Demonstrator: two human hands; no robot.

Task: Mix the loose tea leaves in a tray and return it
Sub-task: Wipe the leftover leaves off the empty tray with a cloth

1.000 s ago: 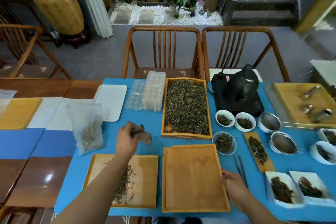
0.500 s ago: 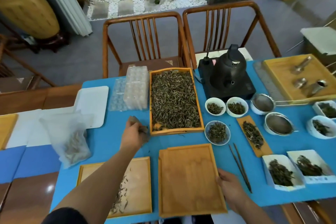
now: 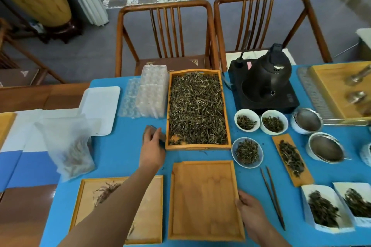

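left hand grips a brown scoop beside the full tea tray; right hand holds the empty tray edge (fingers curled).

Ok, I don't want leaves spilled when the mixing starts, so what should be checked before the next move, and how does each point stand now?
1. Full tea tray lies flat on the blue table: ok.
2. Leaves are heaped up to the tray's rim, so they could spill when stirred: not ok.
3. Left hand is free for mixing: not ok, it grips a small brown object beside the tray's near left corner.
4. Right hand is free: not ok, it holds the edge of the empty wooden tray.
5. What the brown object is: cannot tell.
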